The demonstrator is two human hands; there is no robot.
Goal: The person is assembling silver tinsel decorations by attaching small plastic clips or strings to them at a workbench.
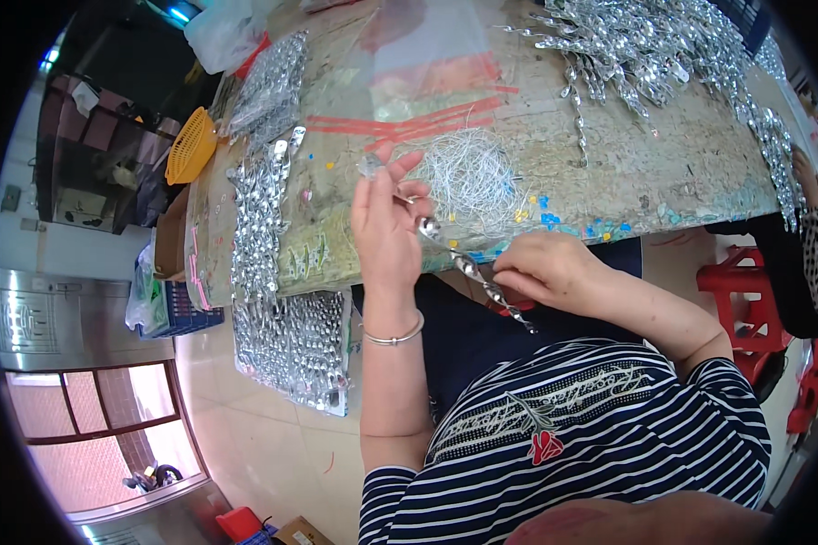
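Observation:
A shiny twisted silver strip (468, 266) slants from my left hand (386, 227) down past the table's front edge to a thin pointed end. My left hand is raised palm up, its fingers curled round the strip's upper end. A small clear, whitish piece (370, 165) shows at its fingertips. My right hand (550, 268) is closed in a pinch right beside the strip's middle; what lies between its fingertips is hidden. Just beyond my left hand, a loose heap of thin white strings (471, 174) lies on the worn table (554, 127).
Silver twisted strips lie in a large heap (641, 45) at the far right and in a row (259, 213) at the left. Red strips (400, 127) and clear plastic sheets (436, 32) lie at the back. A yellow basket (191, 145) stands left, red stools (745, 291) right.

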